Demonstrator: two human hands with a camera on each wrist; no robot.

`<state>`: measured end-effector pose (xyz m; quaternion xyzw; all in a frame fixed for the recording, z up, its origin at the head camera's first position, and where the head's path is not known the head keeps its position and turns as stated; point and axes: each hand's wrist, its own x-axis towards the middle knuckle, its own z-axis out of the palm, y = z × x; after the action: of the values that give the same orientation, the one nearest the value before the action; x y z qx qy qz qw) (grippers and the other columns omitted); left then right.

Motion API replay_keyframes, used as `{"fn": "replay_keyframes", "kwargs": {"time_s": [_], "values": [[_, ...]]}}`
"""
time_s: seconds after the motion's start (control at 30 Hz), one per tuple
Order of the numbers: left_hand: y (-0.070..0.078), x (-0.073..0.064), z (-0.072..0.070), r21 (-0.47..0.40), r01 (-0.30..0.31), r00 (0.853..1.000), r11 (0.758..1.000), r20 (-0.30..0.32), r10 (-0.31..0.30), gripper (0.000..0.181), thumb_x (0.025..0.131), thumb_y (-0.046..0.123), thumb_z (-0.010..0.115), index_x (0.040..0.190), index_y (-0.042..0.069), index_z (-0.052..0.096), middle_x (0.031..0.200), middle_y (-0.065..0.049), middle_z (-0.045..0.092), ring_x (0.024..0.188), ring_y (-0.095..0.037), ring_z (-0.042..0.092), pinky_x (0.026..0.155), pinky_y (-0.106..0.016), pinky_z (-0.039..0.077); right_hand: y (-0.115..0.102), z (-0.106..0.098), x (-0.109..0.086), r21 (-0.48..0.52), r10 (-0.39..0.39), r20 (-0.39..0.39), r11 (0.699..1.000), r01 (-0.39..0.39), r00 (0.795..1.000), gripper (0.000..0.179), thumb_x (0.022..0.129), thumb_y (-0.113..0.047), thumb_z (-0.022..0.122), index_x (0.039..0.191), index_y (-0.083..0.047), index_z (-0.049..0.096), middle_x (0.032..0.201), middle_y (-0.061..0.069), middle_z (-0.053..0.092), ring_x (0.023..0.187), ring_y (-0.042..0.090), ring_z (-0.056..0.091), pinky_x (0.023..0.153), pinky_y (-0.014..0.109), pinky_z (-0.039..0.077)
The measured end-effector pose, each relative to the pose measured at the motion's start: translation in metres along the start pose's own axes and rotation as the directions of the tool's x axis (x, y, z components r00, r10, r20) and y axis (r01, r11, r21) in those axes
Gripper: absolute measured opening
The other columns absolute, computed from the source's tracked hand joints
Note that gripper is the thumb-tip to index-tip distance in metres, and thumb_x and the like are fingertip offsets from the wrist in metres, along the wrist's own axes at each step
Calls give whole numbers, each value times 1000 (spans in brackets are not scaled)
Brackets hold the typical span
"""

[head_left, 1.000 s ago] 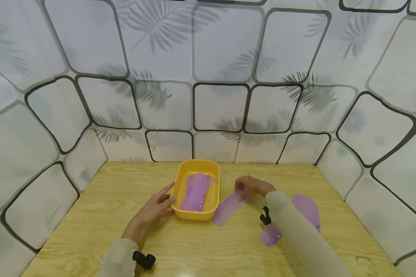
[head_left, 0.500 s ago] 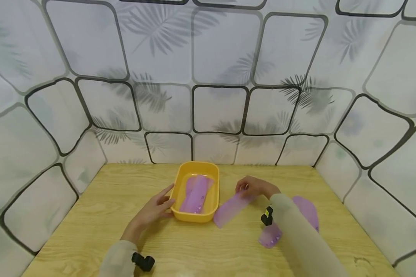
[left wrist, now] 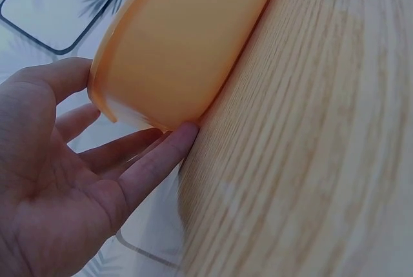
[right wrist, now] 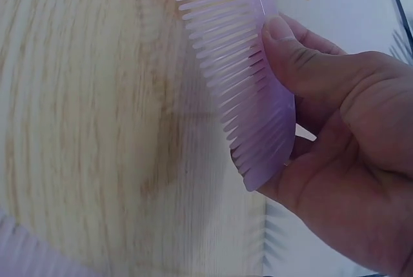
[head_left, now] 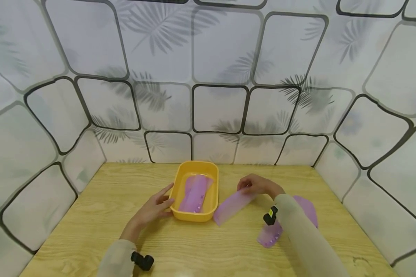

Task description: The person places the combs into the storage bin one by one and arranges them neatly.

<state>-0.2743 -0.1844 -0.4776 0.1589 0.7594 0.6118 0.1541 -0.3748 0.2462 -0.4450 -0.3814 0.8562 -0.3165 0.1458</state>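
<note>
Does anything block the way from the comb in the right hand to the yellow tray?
Nothing visible stands between the held comb and the yellow tray except the tray's own raised side wall. The left hand touches the opposite side.

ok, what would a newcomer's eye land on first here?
Probably the yellow tray near the middle of the head view, with purple pieces inside and the left hand touching its left side. Next, the purple comb pinched in the right hand, just right of the tray; its teeth stand out in the right wrist view.
</note>
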Motion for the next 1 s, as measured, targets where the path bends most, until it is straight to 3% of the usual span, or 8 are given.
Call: {"fn": "replay_keyframes", "kwargs": {"time_s": [0.53, 0.77, 1.0], "values": [[0, 0, 0, 0, -5, 1000, 1000, 6, 5, 72, 110, 27, 52, 167, 13, 11, 157, -41, 32, 138, -51, 50, 100, -50, 59, 4, -12, -13, 128, -1, -28, 992, 4, 1000, 11, 99, -1, 64, 105, 5, 71, 102, 24, 72, 88, 4, 62, 83, 20, 53], [-2, 1, 0, 2, 22, 1000, 1000, -20, -22, 68, 111, 24, 50, 167, 15, 14, 157, -39, 35, 138, -49, 52, 100, -49, 59, -4, -18, -14, 95, -19, -22, 995, 21, 1000, 11, 99, -2, 64, 106, 5, 70, 101, 25, 72, 87, 4, 62, 80, 21, 53], [-3, 2, -1, -1, 8, 1000, 1000, -12, -8, 69, 110, 26, 51, 167, 14, 14, 156, -39, 36, 137, -49, 52, 100, -49, 59, -11, -24, -16, 80, -13, -19, 997, 14, 1000, 13, 99, -2, 63, 107, 6, 70, 102, 25, 72, 89, 5, 62, 81, 22, 52]]}}
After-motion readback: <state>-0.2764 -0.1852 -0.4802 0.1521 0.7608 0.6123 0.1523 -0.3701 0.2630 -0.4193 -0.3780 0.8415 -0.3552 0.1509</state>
